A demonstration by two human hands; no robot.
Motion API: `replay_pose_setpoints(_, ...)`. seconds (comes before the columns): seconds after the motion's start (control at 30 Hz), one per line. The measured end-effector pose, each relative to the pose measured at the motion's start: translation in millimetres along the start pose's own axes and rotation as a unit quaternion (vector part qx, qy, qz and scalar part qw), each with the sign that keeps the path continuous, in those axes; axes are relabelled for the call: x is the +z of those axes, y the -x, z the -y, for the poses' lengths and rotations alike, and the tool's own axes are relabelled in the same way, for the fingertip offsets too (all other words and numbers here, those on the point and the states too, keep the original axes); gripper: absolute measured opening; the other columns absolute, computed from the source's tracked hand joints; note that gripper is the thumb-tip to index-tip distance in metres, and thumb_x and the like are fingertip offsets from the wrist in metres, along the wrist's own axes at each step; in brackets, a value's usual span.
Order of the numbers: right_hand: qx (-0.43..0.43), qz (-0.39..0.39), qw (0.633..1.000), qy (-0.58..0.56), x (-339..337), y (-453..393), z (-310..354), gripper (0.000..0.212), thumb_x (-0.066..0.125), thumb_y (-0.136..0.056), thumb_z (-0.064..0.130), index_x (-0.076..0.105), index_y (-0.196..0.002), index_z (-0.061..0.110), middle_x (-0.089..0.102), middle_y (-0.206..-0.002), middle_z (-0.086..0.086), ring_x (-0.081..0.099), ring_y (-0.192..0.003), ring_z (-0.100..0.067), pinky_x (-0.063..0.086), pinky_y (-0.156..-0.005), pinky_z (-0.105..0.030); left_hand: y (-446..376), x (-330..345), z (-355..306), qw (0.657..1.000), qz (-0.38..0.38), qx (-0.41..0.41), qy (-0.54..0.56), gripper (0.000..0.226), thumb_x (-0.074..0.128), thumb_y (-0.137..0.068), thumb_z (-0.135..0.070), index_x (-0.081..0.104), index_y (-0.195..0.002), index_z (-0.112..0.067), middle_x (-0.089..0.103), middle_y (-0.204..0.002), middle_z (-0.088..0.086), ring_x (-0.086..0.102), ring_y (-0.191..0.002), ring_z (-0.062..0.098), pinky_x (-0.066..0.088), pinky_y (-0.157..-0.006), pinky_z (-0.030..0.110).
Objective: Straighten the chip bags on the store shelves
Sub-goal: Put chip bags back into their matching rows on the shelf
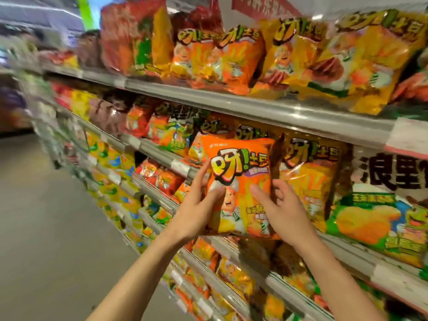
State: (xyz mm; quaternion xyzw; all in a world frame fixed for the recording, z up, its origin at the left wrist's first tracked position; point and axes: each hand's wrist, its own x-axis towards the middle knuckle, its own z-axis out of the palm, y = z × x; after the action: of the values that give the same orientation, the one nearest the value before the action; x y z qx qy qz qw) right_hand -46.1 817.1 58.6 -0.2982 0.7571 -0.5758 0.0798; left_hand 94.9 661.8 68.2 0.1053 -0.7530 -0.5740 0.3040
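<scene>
At the front edge of the middle grey metal shelf (231,247) we hold a glossy orange chip bag printed with a cartoon chef (240,186), upright and facing us, its bottom seam level with the shelf lip. Our left hand (196,212) grips its left side, thumb curled across the front and fingers running up the edge; our right hand (281,209) pinches its right side, thumb on the front, fingers bent round the edge. Just behind and to the right stands a yellow-orange bag of the same brand (312,177), and further right lies a green bag picturing a golden crisp (379,223). Above, the upper shelf (254,105) carries a tilted row of orange and yellow bags (231,56), blurred.
</scene>
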Motion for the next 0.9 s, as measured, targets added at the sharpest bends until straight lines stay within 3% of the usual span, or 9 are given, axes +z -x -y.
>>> replay_pose_setpoints(0.07, -0.012, 0.011, 1.0, 0.004, 26.0, -23.5, 3.7, 0.072, 0.064, -0.063, 0.089, 0.056, -0.116, 0.041, 0.067, -0.124, 0.008, 0.065, -0.116, -0.014, 0.053, -0.098, -0.049, -16.1, -23.9, 10.1, 1.0, -0.021, -0.005, 0.001, 0.06, 0.054, -0.101, -0.034, 0.024, -0.15, -0.05, 0.055, -0.131, -0.024, 0.055, -0.118, -0.01, 0.045, -0.105, 0.025)
replay_pose_setpoints(0.13, -0.021, 0.023, 1.0, 0.006, 51.2, -43.2, 10.7, 0.067, 0.064, -0.066, 0.087, 0.057, -0.114, 0.04, 0.07, -0.118, 0.01, 0.067, -0.109, -0.011, 0.055, -0.095, -0.047, -33.8, -47.8, 21.5, 0.999, -0.034, -0.008, -0.008, 0.056, 0.05, -0.103, -0.03, 0.025, -0.149, -0.048, 0.054, -0.123, -0.025, 0.057, -0.103, -0.019, 0.045, -0.087, 0.007)
replay_pose_setpoints(0.2, -0.031, 0.025, 0.999, 0.006, 77.3, -58.9, 19.6, 0.059, 0.065, -0.071, 0.081, 0.058, -0.111, 0.038, 0.071, -0.111, 0.012, 0.07, -0.1, -0.005, 0.057, -0.09, -0.041, -52.8, -73.6, 36.9, 0.999, -0.034, -0.005, -0.022, 0.055, 0.045, -0.104, -0.026, 0.023, -0.151, -0.046, 0.051, -0.121, -0.027, 0.055, -0.098, -0.024, 0.042, -0.075, 0.0)
replay_pose_setpoints(0.33, -0.024, 0.003, 1.0, 0.005, 138.4, -89.4, 30.9, 0.065, 0.066, -0.071, 0.077, 0.057, -0.118, 0.032, 0.071, -0.111, 0.01, 0.071, -0.095, -0.001, 0.06, -0.083, -0.034, -96.9, -132.7, 73.6, 1.0, -0.002, -0.003, 0.009, 0.057, 0.048, -0.1, -0.033, 0.025, -0.15, -0.049, 0.06, -0.125, -0.021, 0.06, -0.114, -0.003, 0.047, -0.095, 0.022)
replay_pose_setpoints(0.47, 0.0, -0.052, 0.999, 0.007, 212.0, -112.0, 42.9, 0.051, 0.068, -0.079, 0.065, 0.057, -0.116, 0.031, 0.07, -0.11, 0.007, 0.07, -0.092, -0.001, 0.06, -0.085, -0.036, -139.8, -200.1, 104.7, 0.998, 0.062, 0.008, 0.015, 0.061, 0.05, -0.099, -0.036, 0.022, -0.152, -0.046, 0.045, -0.138, -0.035, 0.043, -0.124, -0.019, 0.036, -0.113, 0.034)
replay_pose_setpoints(0.57, 0.016, -0.082, 0.996, 0.005, 260.1, -127.5, 55.8, 0.04, 0.068, -0.084, 0.057, 0.057, -0.113, 0.03, 0.071, -0.105, 0.007, 0.069, -0.09, -0.002, 0.059, -0.086, -0.037, -168.5, -245.4, 121.2, 0.996, 0.089, 0.014, 0.008, 0.065, 0.052, -0.092, -0.051, 0.024, -0.15, -0.05, 0.043, -0.147, -0.028, 0.04, -0.134, -0.009, 0.033, -0.117, 0.039)
replay_pose_setpoints(0.7, 0.033, -0.102, 0.994, 0.021, 307.3, -148.2, 69.9, 0.043, 0.066, -0.086, 0.056, 0.055, -0.115, 0.027, 0.07, -0.103, 0.004, 0.068, -0.088, -0.003, 0.058, -0.082, -0.031, -197.4, -289.0, 138.3, 0.993, 0.117, 0.023, -0.001, 0.066, 0.055, -0.097, -0.047, 0.02, -0.153, -0.045, 0.039, -0.15, -0.028, 0.036, -0.135, -0.013, 0.032, -0.115, 0.026)
replay_pose_setpoints(0.8, 0.026, -0.117, 0.992, 0.045, 327.6, -160.0, 73.5, 0.04, 0.066, -0.088, 0.053, 0.054, -0.113, 0.024, 0.062, -0.091, 0.006, 0.061, -0.072, 0.003, 0.052, -0.067, -0.018, -211.8, -305.8, 145.2, 0.992, 0.118, 0.039, 0.004, 0.061, 0.056, -0.098, -0.037, 0.024, -0.149, -0.041, 0.035, -0.136, -0.042, 0.034, -0.12, -0.03, 0.032, -0.095, -0.001)
replay_pose_setpoints(0.9, 0.028, -0.115, 0.991, 0.057, 334.4, -167.9, 76.9, 0.038, 0.064, -0.089, 0.055, 0.051, -0.113, 0.028, 0.052, -0.081, 0.011, 0.053, -0.062, 0.006, 0.045, -0.06, -0.015, -220.1, -313.1, 145.3, 0.991, 0.123, 0.043, -0.006, 0.059, 0.053, -0.099, -0.03, 0.022, -0.148, -0.042, 0.034, -0.128, -0.046, 0.036, -0.114, -0.033, 0.029, -0.085, -0.007)
